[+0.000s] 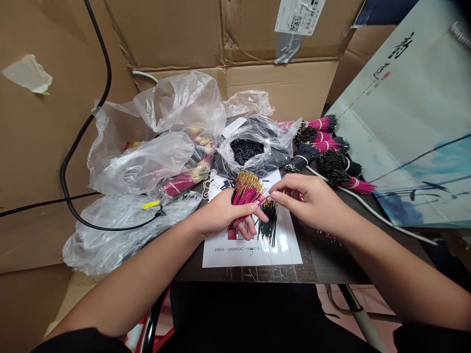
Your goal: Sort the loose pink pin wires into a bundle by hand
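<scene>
My left hand (224, 213) cradles a fanned bundle of pink wires with gold tips (248, 191), its thumb lying across them. Close by on the right, my right hand (300, 196) has thumb and index finger pinched at the end of a thin red piece near the bundle; exactly what the fingertips grip is too small to make out. Below and between the hands, a bunch of black wires with gold tips (268, 223) lies on a white printed sheet (253, 257). Behind the bundle sits an open plastic bag of small black tubes (246, 151).
Clear plastic bags (147, 162) with more wire bundles fill the left side. Tied pink and black bundles (327, 142) lie at the right, beside a white cable (382, 218) and a pale printed bag (423, 122). Cardboard (176, 34) stands behind; a black cable (66, 171) hangs left.
</scene>
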